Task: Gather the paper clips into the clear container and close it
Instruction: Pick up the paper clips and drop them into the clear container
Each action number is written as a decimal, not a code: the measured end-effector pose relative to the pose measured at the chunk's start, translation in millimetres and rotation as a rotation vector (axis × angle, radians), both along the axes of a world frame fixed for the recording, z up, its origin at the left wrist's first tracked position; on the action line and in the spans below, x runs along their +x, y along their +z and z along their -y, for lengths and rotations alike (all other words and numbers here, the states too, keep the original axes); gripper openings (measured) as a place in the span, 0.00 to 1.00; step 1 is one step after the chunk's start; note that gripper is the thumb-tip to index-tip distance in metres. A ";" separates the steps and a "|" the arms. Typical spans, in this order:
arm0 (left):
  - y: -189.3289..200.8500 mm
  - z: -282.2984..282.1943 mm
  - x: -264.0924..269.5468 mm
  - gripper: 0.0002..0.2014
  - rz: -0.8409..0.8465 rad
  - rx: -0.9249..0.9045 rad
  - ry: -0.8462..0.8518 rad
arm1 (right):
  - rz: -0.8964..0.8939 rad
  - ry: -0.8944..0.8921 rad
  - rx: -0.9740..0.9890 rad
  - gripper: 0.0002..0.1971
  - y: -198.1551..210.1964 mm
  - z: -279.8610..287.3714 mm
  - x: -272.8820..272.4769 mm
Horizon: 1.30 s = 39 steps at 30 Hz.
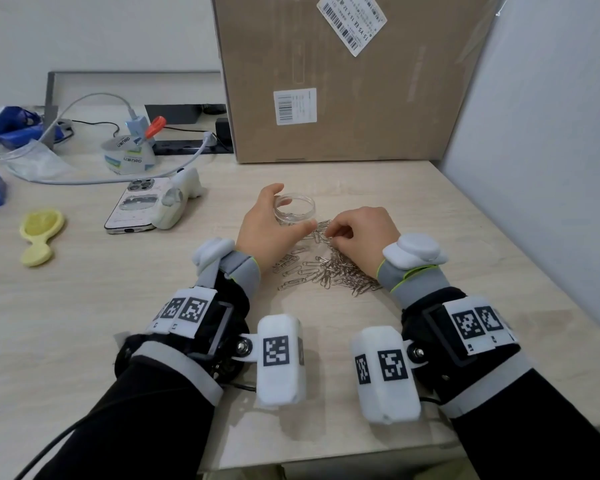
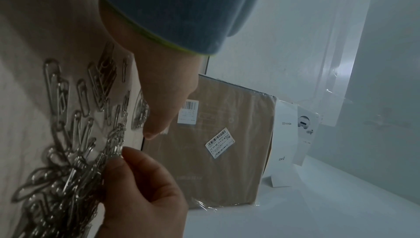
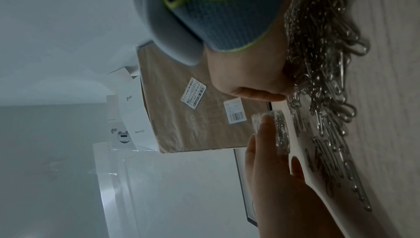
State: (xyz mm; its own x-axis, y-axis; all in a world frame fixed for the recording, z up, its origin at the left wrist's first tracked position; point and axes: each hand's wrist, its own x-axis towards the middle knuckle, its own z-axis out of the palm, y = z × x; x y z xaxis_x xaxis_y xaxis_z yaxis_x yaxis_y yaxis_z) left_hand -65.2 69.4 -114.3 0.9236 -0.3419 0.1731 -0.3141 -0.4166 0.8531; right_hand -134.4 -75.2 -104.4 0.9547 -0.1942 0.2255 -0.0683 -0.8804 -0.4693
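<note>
A clear round container stands on the pale desk with a few paper clips inside. My left hand grips it, thumb on the far rim and forefinger along the near side. A pile of silver paper clips lies just in front of it, between my wrists. My right hand has its fingers curled and pinches clips at the pile's far end, right beside the container. The left wrist view shows the clips and the right hand's fingertips on them. In the right wrist view the container sits against my left hand's fingers.
A large cardboard box stands right behind the container. A grey partition walls off the right side. To the left lie a phone, a yellow hand mirror, a tape dispenser, cables and blue packs.
</note>
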 end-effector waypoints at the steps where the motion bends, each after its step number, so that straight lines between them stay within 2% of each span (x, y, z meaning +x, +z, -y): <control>1: 0.1 0.2 -0.4 0.39 -0.004 0.003 -0.002 | 0.025 -0.017 0.037 0.09 -0.4 1.8 0.5; 6: 2.7 0.4 -3.0 0.40 -0.002 0.032 -0.036 | 0.293 -0.142 0.334 0.04 1.0 10.1 1.0; 9: 3.7 4.1 -9.0 0.41 -0.026 0.041 -0.131 | 0.469 -0.152 0.567 0.06 6.5 9.3 -1.5; 11: 3.6 8.0 -15.2 0.44 -0.028 0.060 -0.186 | 0.525 -0.122 0.659 0.07 9.8 7.1 -2.4; 15: 3.4 15.4 -23.7 0.47 -0.015 0.068 -0.237 | 0.517 -0.048 0.637 0.08 8.0 0.7 -1.5; 20: 3.8 18.2 -27.5 0.45 0.014 0.060 -0.252 | 0.470 0.012 0.527 0.03 6.4 -4.8 -3.7; 25: 2.2 17.9 -23.7 0.46 0.006 0.072 -0.149 | 0.514 -0.107 0.416 0.06 6.1 3.0 -2.0; 27: 3.3 17.3 -21.3 0.46 0.011 0.068 -0.065 | 0.427 -0.154 0.339 0.05 3.5 8.6 -1.0; 29: 4.2 16.0 -17.9 0.44 0.015 0.047 0.020 | 0.247 -0.205 0.238 0.05 -1.0 15.0 0.0; 33: 3.2 13.8 -13.0 0.39 0.028 0.041 0.098 | -0.067 -0.248 0.089 0.21 -6.0 17.0 -1.6; 36: 3.1 14.9 -12.0 0.38 0.034 0.044 0.089 | -0.197 -0.205 0.020 0.29 -5.2 12.7 -5.5; 37: 3.1 15.3 -12.0 0.38 0.032 0.045 0.085 | -0.220 -0.191 -0.004 0.29 -5.2 12.4 -5.7; 39: 2.5 15.4 -12.3 0.38 0.033 0.047 0.074 | -0.205 -0.165 0.005 0.24 -6.2 13.5 -4.2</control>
